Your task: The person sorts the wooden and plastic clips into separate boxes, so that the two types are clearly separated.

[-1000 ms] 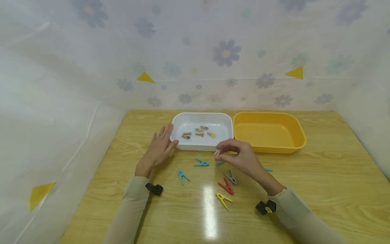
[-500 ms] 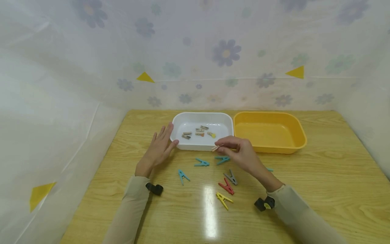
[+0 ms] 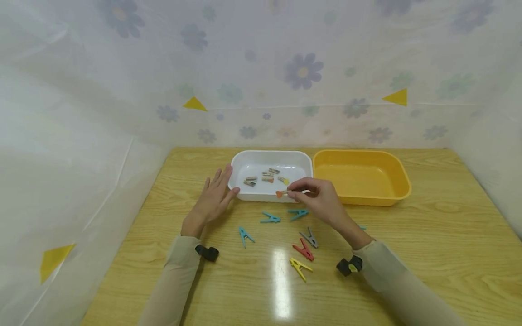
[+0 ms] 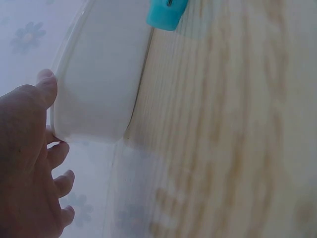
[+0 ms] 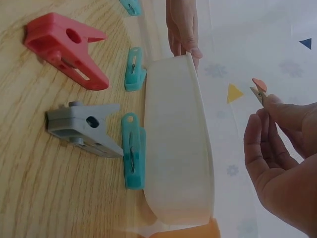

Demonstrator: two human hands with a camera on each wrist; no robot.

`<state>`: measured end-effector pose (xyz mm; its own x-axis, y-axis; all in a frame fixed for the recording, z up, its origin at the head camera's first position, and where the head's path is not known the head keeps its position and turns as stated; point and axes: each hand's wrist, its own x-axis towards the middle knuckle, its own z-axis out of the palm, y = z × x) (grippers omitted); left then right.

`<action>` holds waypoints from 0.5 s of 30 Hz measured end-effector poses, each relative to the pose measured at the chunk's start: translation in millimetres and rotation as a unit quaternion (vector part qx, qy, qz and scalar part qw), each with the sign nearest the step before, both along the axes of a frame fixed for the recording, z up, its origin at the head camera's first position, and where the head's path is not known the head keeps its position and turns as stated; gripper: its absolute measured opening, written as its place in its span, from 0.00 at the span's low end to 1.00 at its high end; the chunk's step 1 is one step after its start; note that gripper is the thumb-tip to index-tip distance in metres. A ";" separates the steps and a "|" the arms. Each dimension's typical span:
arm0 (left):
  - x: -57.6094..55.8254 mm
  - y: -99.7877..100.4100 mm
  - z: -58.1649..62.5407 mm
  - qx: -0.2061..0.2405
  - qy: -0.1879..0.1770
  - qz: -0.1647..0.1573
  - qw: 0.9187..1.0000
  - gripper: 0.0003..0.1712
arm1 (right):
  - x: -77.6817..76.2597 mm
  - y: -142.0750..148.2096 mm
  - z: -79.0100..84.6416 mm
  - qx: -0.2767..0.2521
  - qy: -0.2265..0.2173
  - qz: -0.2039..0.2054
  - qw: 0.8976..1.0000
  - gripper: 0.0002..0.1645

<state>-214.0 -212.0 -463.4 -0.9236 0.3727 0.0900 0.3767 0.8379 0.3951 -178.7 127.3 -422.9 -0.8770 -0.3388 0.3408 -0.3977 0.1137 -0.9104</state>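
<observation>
My right hand [image 3: 320, 199] pinches a small wooden clothespin [image 5: 259, 92] with an orange heart on it, between thumb and fingertips. In the head view it hovers over the front rim of the white tub [image 3: 261, 198]. Inside that tub lie several small wooden clothespins [image 3: 268, 179], one bearing a yellow decoration [image 3: 285, 181]. At the tub's left end rests my left hand [image 3: 212, 197], fingers fairly straight along the side and thumb by the front corner. The left wrist view shows the thumb [image 4: 47, 89] touching the tub's rim.
A yellow tub [image 3: 401, 197] stands against the white one on the right. In front lie plastic clothespins: several blue ones [image 3: 271, 218], a grey one [image 3: 311, 238], a red one [image 3: 303, 250] and a yellow one [image 3: 300, 268]. Floral sheeting [image 3: 261, 122] closes off the back.
My right hand has moved slightly up and left with the wooden clothespin, turning it so its orange heart now shows. The left hand has stayed at the white tub.
</observation>
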 end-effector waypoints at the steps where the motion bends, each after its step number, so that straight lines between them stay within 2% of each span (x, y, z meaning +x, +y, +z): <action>1: -0.2 -0.1 -0.3 0.000 0.000 0.000 1.000 0.44 | -1.2 -0.5 -0.1 0.001 0.002 -0.003 1.000 0.05; 15: 1.0 0.5 0.5 0.002 0.001 0.004 1.000 0.44 | -26.4 -10.7 -5.3 0.063 0.009 -0.064 0.996 0.05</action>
<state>-213.0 -211.6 -462.9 -0.9264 0.3649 0.0931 0.3706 0.8394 0.3977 -205.1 116.6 -428.2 -0.9099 -0.2653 0.3189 -0.3890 0.2783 -0.8782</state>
